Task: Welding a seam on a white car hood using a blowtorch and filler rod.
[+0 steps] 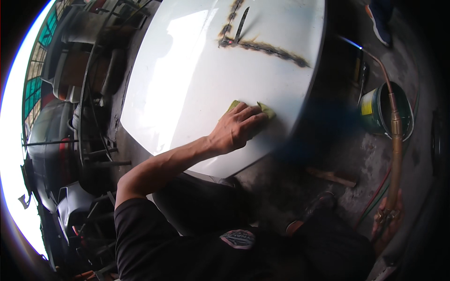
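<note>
A large white car body panel (pixel 187 100), perhaps a hood, lies in front of me. My left hand (pixel 236 126) is closed around a folded yellow-green cloth (pixel 267 110) and presses it onto the panel's near part. Farther up, a scorched welded seam (pixel 269 49) bends at a corner, and a thin dark strip (pixel 243 23) sticks up beside it. At the lower right, my right hand (pixel 397 208) grips a brass gas torch (pixel 396 157) by its valve end. The torch's bent tip burns with a small bluish flame (pixel 352 43), off the panel's right side.
A dark green bucket (pixel 368 102) stands on the floor behind the torch. Red and green hoses (pixel 378 191) trail near my right hand. A wooden piece (pixel 333 177) lies on the floor. One shoe (pixel 380 30) shows at upper right. Metal racks and a car (pixel 51 145) stand left.
</note>
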`<move>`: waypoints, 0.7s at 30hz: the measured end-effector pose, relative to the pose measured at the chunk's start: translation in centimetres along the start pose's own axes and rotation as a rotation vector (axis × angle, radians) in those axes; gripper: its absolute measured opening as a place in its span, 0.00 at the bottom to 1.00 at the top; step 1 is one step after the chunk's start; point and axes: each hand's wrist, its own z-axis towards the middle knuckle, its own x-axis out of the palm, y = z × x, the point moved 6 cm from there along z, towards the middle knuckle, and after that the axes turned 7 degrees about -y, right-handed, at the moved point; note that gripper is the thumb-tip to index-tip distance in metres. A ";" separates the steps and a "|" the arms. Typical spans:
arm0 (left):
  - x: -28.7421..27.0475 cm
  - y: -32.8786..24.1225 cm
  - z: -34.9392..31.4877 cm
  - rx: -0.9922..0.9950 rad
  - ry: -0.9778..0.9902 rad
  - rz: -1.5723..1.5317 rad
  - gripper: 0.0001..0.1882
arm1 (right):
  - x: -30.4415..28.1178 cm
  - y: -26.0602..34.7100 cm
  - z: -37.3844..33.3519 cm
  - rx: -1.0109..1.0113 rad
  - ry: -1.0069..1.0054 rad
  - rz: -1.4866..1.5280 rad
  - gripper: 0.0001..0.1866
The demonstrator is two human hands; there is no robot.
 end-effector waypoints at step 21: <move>1.6 -4.3 3.7 0.057 0.051 -0.003 0.27 | 5.7 2.1 0.3 -0.440 0.233 0.132 0.37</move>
